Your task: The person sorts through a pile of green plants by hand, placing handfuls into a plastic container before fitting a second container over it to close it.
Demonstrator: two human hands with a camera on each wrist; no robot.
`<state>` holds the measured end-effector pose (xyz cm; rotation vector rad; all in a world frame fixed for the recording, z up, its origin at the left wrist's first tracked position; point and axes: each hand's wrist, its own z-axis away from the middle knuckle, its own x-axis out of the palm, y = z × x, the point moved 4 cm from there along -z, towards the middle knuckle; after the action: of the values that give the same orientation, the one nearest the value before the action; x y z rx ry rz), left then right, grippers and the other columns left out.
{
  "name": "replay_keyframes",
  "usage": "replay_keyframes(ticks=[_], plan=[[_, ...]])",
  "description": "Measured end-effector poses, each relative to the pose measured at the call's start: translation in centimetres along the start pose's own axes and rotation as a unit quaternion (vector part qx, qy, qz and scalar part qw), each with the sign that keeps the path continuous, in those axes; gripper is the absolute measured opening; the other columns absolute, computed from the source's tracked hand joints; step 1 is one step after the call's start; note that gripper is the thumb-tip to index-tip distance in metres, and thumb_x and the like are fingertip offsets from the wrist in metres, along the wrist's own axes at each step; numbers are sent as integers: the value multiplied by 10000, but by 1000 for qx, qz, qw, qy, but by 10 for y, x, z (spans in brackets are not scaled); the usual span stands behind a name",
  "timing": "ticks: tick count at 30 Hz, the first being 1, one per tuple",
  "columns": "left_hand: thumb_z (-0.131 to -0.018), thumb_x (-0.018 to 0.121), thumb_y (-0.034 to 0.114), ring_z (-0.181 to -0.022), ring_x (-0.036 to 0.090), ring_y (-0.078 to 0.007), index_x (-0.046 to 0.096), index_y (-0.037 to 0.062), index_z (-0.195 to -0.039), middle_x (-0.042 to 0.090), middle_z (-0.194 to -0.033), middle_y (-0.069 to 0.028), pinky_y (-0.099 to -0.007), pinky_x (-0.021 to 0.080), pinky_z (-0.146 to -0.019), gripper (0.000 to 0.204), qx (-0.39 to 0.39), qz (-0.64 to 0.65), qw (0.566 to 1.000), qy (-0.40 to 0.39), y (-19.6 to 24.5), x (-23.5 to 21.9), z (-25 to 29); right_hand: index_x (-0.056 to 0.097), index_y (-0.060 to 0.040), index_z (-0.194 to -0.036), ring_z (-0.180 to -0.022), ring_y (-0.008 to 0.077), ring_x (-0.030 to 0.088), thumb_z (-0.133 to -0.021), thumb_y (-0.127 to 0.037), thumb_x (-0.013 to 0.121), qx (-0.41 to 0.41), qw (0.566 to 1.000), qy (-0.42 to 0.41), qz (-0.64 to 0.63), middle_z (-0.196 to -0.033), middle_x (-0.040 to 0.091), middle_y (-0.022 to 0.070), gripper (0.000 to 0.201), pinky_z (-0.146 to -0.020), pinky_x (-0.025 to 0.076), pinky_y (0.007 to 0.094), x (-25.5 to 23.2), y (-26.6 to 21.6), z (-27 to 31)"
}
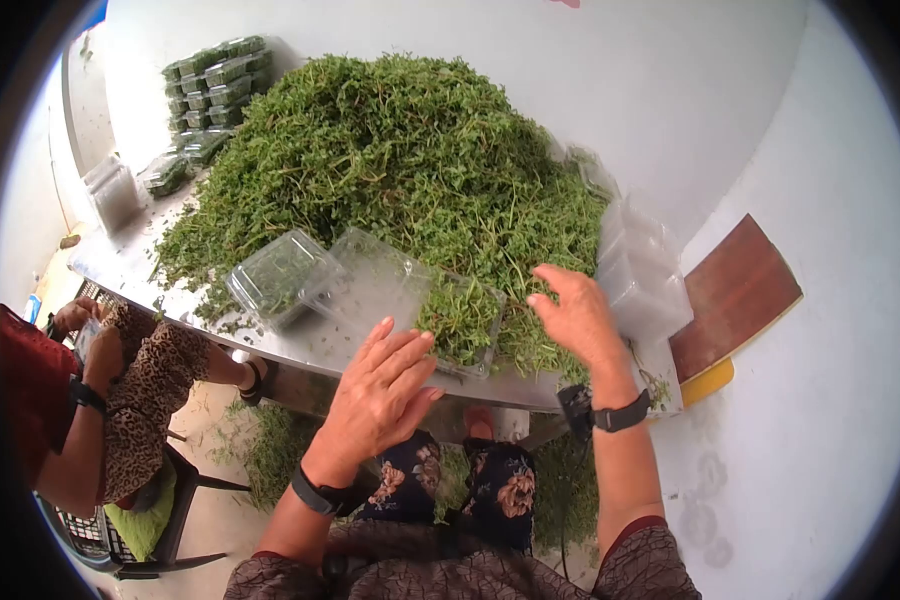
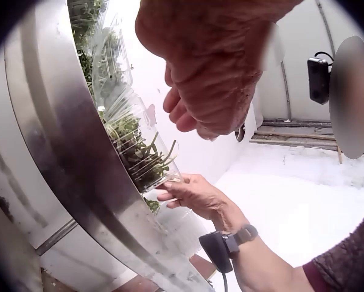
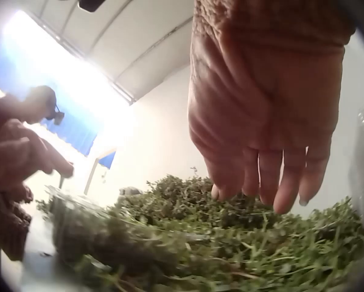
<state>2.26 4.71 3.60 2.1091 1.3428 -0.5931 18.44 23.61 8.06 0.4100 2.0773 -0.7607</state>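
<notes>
An open clear plastic clamshell box point(image 1: 495, 345) stands near the table's front edge, its tray heaped with green leafy sprigs point(image 1: 458, 318). Its bare lid point(image 1: 370, 275) lies folded out to the left. My left hand point(image 1: 378, 392) hovers at the front of the box, fingers straight and nothing in them. At the box's right side is my right hand point(image 1: 578, 318), fingers loosely bent and thumb apart, holding nothing. From the left wrist, several stems point(image 2: 164, 155) poke over the box rim close to the right hand point(image 2: 197, 194). In the right wrist view its fingers point(image 3: 270, 176) hang down above the greens.
A big mound of greens point(image 1: 370, 150) covers the table's back. Left of the open lid sits another clear box point(image 1: 285, 275). Filled boxes point(image 1: 215, 85) are stacked at back left; nested empty ones point(image 1: 645, 285) stand right. A seated person point(image 1: 80, 400) is at left.
</notes>
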Motion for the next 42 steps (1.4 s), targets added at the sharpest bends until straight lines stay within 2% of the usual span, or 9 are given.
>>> replay_keyframes(ticks=[2, 9, 18, 21, 24, 30, 35, 37, 42], plan=[[-718, 761, 105, -1019, 617, -285, 635, 9, -927, 644, -1087, -126, -471, 462, -978, 262, 71, 11, 997, 29, 11, -11, 7, 600, -29, -1235, -1082, 354, 612, -812, -210, 716, 130, 989, -50, 49, -1149, 641, 232, 475, -914, 483, 424, -6, 21, 3], [-672, 785, 113, -830, 627, -240, 626, 29, -762, 648, -866, -71, -377, 523, -816, 201, 134, 111, 984, -35, 30, 7, 38, 554, 23, -1263, -1059, 385, 615, -795, -251, 736, 180, 956, -150, 176, -1084, 647, 266, 573, -896, 484, 441, 4, 41, 5], [-688, 779, 124, -783, 625, -236, 618, 27, -708, 639, -778, -66, -369, 518, -788, 189, 111, 121, 984, -64, 28, 21, 39, 701, -17, -922, -834, 422, 636, -732, -124, 692, 156, 945, -140, 251, -865, 656, 260, 218, -752, 499, 469, 25, 72, -7], [-697, 777, 127, -773, 631, -240, 621, 26, -704, 642, -762, -65, -369, 519, -786, 186, 97, 135, 983, -72, 24, 27, 41, 679, -19, -777, -733, 403, 649, -723, -54, 638, 106, 978, -9, 182, -725, 653, 213, 77, -695, 517, 439, 14, 63, -10], [-704, 774, 125, -773, 633, -247, 620, 24, -697, 645, -757, -64, -370, 520, -787, 184, 83, 162, 980, -77, 25, 31, 43, 723, -34, -967, -811, 356, 681, -735, -75, 656, 203, 979, 5, 32, -861, 684, 227, 245, -759, 531, 409, -6, 49, -13], [-704, 771, 116, -775, 635, -250, 631, 22, -709, 658, -782, -65, -384, 522, -798, 169, 56, 182, 980, -61, 25, 28, 37, 655, -42, -1146, -919, 336, 664, -752, -229, 754, 187, 970, -115, 103, -951, 695, 190, 447, -850, 508, 421, 1, 31, -10], [-695, 775, 98, -792, 642, -249, 641, 26, -736, 672, -829, -71, -397, 523, -824, 158, 46, 179, 980, -74, 24, 27, 38, 630, -27, -1194, -806, 329, 653, -720, -263, 791, 162, 966, -151, 133, -776, 651, 169, 553, -768, 500, 430, 23, 36, -4], [-693, 770, 84, -841, 649, -252, 641, 31, -780, 676, -887, -79, -406, 519, -844, 164, 57, 160, 985, -33, 25, 22, 31, 675, -8, -1016, -787, 372, 646, -719, -171, 740, 48, 977, -92, 188, -743, 640, 191, 346, -732, 507, 455, 30, 39, -4], [-690, 750, 54, -944, 648, -267, 643, 39, -905, 670, -1013, -88, -442, 496, -896, 241, 47, 104, 992, 53, 22, 9, 13, 622, -3, -720, -719, 398, 627, -679, -67, 651, -16, 968, -41, 245, -688, 615, 203, 82, -668, 505, 478, 32, 46, -6]])
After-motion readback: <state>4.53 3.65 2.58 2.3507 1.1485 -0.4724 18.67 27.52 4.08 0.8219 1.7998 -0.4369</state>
